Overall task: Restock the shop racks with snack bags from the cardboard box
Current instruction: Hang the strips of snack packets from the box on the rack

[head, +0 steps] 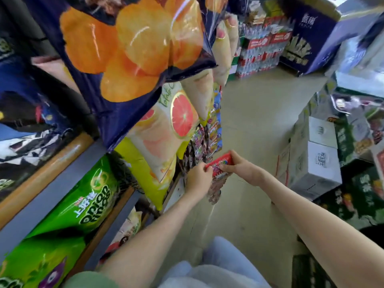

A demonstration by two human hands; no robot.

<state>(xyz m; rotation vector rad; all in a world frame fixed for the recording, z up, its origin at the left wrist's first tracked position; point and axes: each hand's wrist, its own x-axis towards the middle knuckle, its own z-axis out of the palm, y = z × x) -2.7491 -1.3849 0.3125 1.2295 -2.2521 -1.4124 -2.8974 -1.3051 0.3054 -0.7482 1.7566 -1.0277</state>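
Note:
A small red snack bag (220, 164) with a strip of similar packets hanging below it is held out in front of the rack's end. My left hand (199, 175) pinches its left edge. My right hand (239, 166) grips its right end with curled fingers. Right behind it, several small red and purple snack packets (199, 142) hang on the rack. Yellow grapefruit chip bags (164, 132), a dark blue chip bag (133, 48) and green onion-ring bags (91, 196) fill the shelves on the left. The source cardboard box is not clearly in view.
The shelf rack (52, 183) runs along the left. Stacked white cartons (318, 163) and green cartons (372, 196) line the right of the tiled aisle floor (255, 125). Bottled-drink packs (261, 53) and a purple display box (309, 32) stand at the far end.

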